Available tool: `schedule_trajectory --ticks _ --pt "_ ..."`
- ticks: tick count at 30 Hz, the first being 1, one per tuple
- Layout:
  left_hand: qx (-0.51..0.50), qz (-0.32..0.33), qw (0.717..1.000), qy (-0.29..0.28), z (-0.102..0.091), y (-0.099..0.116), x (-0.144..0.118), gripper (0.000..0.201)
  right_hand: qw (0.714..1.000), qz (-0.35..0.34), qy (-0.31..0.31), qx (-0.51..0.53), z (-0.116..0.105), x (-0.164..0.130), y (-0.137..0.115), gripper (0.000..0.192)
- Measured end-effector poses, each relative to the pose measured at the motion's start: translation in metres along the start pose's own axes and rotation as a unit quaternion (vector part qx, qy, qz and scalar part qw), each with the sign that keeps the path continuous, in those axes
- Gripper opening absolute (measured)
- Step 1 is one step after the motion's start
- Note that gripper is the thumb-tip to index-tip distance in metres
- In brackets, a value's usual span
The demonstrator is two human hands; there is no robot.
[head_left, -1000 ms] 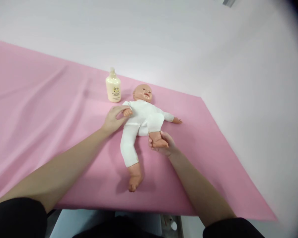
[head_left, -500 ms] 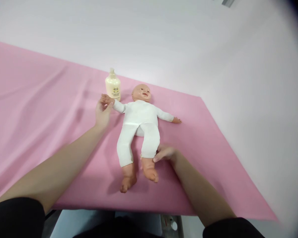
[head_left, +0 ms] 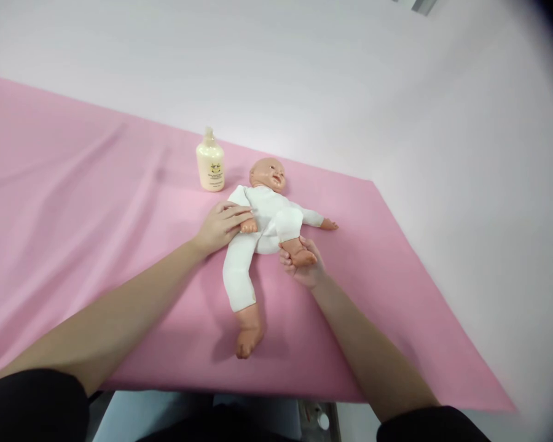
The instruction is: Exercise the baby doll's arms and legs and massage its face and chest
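A baby doll point(head_left: 267, 202) with a white cloth body lies on its back, its head at the far side. My left hand point(head_left: 221, 227) is closed over the doll's forearm near its belly, and the doll's small hand point(head_left: 249, 226) pokes out below my fingers. My right hand point(head_left: 311, 267) wraps round the doll's ankle from beneath, with the bare foot point(head_left: 303, 258) showing above my palm. That leg is bent up toward the body. The doll's other leg point(head_left: 240, 276) stretches toward me, and its other arm point(head_left: 314, 218) lies out to the right.
A pale yellow pump bottle point(head_left: 211, 166) with a printed label stands behind my left hand, left of the doll's head. Pink cloth point(head_left: 96, 202) covers the table, wrinkled on the left. A white wall point(head_left: 304, 80) rises behind the table.
My left hand has brought the doll's arm inward and down to its belly. My right hand has lifted the doll's foot and bent that leg up. The doll's head has shifted slightly right.
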State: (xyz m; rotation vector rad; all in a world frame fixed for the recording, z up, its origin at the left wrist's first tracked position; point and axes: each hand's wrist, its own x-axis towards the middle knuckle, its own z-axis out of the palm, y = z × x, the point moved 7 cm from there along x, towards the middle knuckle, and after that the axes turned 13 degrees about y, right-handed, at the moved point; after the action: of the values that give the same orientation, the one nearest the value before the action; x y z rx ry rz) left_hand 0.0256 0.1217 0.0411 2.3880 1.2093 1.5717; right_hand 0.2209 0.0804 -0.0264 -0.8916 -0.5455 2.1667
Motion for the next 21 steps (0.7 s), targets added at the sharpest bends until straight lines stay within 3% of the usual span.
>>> schedule_trajectory --ticks 5,8,11,14,18,21 --pt "-0.013 -0.028 0.999 0.013 -0.003 -0.002 -0.001 0.027 1.000 -0.006 -0.003 -0.006 0.003 -0.001 0.000 0.041" --pt "-0.029 -0.110 0.989 0.094 -0.014 -0.015 -0.001 0.030 0.997 -0.031 -0.040 -0.051 0.006 -0.006 0.003 0.046" --pt "-0.072 -0.245 0.944 0.210 -0.028 -0.048 -0.008 0.031 0.981 -0.018 -0.141 -0.132 0.014 -0.017 0.014 0.050" --pt "-0.143 -0.329 0.886 0.293 -0.034 -0.085 -0.017 0.035 0.948 0.053 -0.229 -0.214 0.022 -0.030 0.030 0.052" --pt "-0.216 -0.413 0.812 0.350 -0.032 -0.127 -0.031 0.044 0.900 0.115 -0.239 -0.345 0.023 -0.037 0.041 0.035" --pt "-0.248 -0.463 0.769 0.363 -0.028 -0.140 -0.037 0.039 0.892 0.117 -0.250 -0.359 0.025 -0.038 0.041 0.038"
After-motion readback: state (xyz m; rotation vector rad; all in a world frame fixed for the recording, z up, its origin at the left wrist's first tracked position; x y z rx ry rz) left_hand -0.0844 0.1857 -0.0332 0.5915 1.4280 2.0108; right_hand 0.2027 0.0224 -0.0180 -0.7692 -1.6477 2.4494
